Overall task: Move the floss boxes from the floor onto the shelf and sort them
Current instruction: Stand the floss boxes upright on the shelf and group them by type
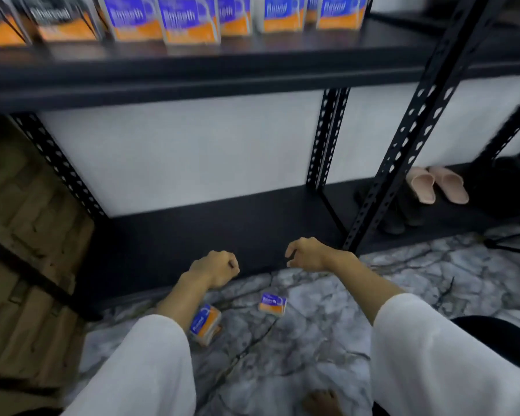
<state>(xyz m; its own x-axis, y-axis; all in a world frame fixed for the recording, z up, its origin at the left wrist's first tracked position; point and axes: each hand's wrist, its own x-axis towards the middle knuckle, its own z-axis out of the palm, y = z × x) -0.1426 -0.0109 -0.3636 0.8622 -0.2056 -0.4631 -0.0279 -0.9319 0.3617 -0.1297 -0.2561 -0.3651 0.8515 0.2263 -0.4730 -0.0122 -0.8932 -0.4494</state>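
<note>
Two blue-and-orange floss boxes lie on the marble floor [312, 340] just before the bottom shelf's [222, 229] front edge; the left box [205, 324] is tilted, partly hidden by a forearm; the right box [272, 304] lies label up; more boxes [189, 21] stand upright along the upper shelf [192, 70].

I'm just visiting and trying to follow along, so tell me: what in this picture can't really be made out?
Head view only:
- Floss box under the left forearm: the arm hides its far end, and whether a second box lies beneath is unclear.
- Boxes on the upper shelf: tops cut off by the frame edge, lettering blurred.
- Left hand: the curled fingers face away, so the palm is hidden.
- Dark items beside the pink slippers: too shadowed to identify.
</note>
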